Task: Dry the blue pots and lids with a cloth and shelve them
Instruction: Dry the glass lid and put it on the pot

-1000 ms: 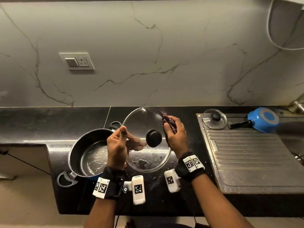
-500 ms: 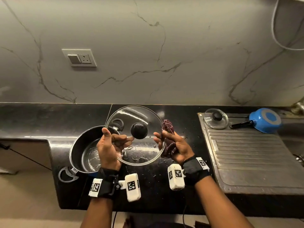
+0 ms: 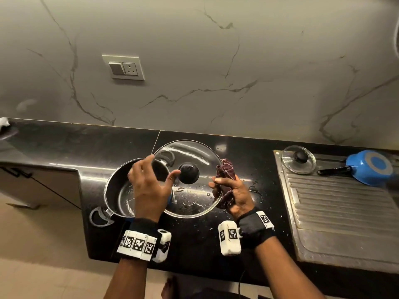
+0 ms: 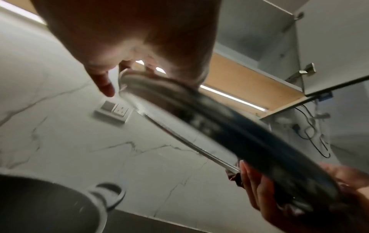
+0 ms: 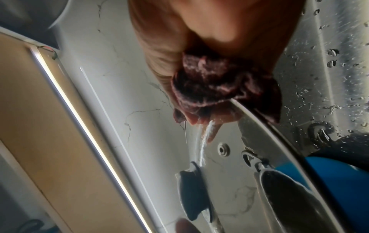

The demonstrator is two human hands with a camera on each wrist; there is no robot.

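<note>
Glass lid (image 3: 190,180) is held tilted above the counter (image 3: 248,160), over the pot (image 3: 121,186). Its right rim is pinched through the cloth (image 3: 225,184) by the right hand (image 3: 233,195). The left hand (image 3: 149,186) is spread, fingers straight, at the left rim; firm contact cannot be confirmed, the wrist view being blurred. Droplets are visible on the glass, so the lid is judged slippery, rigid, breakable and fairly heavy. Hold is best taken at the metal rim through cloth, or at the black knob (image 3: 189,172). A second lid (image 3: 299,159) and blue pan (image 3: 371,167) lie on the drainer (image 3: 345,212).
</note>
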